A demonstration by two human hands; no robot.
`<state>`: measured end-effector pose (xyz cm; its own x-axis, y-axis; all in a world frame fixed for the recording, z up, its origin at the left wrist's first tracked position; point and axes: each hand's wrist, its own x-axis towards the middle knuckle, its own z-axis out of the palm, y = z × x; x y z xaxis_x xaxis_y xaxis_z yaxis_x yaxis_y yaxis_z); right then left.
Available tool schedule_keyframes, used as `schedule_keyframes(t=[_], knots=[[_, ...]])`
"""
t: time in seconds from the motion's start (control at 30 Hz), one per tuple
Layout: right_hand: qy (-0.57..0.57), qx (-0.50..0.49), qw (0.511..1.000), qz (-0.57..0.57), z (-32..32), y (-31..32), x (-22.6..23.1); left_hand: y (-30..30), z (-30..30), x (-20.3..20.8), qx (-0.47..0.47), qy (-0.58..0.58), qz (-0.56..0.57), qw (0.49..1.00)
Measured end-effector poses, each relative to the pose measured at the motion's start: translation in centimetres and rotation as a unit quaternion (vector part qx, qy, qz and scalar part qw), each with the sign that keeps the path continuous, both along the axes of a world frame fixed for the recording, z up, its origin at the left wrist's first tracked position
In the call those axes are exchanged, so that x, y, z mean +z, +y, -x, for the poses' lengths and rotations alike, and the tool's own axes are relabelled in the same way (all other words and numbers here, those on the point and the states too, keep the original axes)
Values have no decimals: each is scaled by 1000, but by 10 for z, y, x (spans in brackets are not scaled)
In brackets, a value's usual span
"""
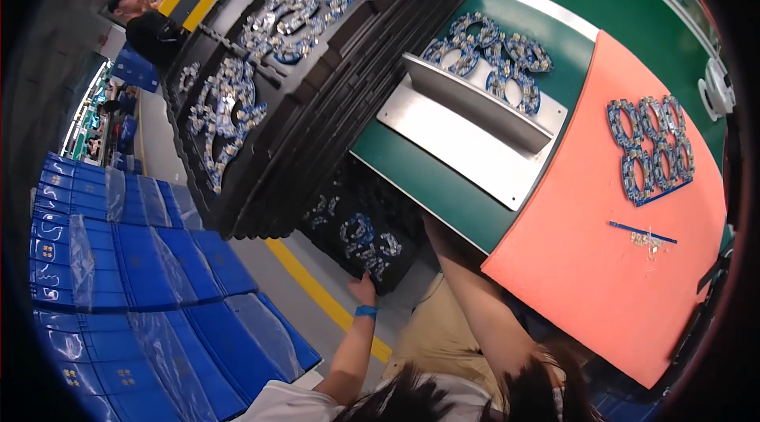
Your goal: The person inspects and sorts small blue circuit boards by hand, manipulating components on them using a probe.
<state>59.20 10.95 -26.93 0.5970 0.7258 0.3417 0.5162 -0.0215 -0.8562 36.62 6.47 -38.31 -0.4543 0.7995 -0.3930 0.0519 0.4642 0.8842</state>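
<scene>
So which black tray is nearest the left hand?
The low black tray, which the left hand touches at its edge; the other trays are stacked higher.

Blue boxes (pixel 134 264) stand stacked at the left, near a yellow floor stripe (pixel 313 283). A person in black (pixel 152 36) is beyond.

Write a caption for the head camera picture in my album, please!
Left hand at the edge of a black tray of blue circuit boards, below a green workbench.
</scene>
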Motion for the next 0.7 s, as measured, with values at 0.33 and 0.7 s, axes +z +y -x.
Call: schedule_keyframes(t=[0.33, 0.7], knots=[[38, 64, 997, -8, 17, -16, -18, -42, 15, -24, 64, -263, -10, 963], [74, 127, 989, -15, 26, -36, -39, -17, -9, 26, 137, -123, -31, 982]])
